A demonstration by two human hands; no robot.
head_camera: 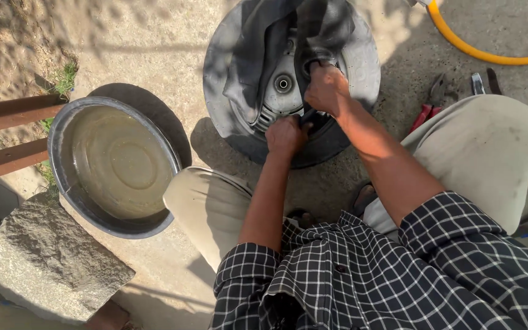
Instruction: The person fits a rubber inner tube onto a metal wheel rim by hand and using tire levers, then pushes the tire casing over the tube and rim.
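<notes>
Gripping the floppy rubber inner tube (258, 55) at the wheel (288, 85) rim, both hands' fingers, left hand (285, 135) and right hand (326, 88), clenched; looks soft, stretchy.

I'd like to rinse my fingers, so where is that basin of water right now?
In the head view the round basin of murky water sits on the ground at the person's left, beside the wheel and just above a grey stone block.

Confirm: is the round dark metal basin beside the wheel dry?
No, the round dark metal basin holds murky water almost up to its rim.
</notes>
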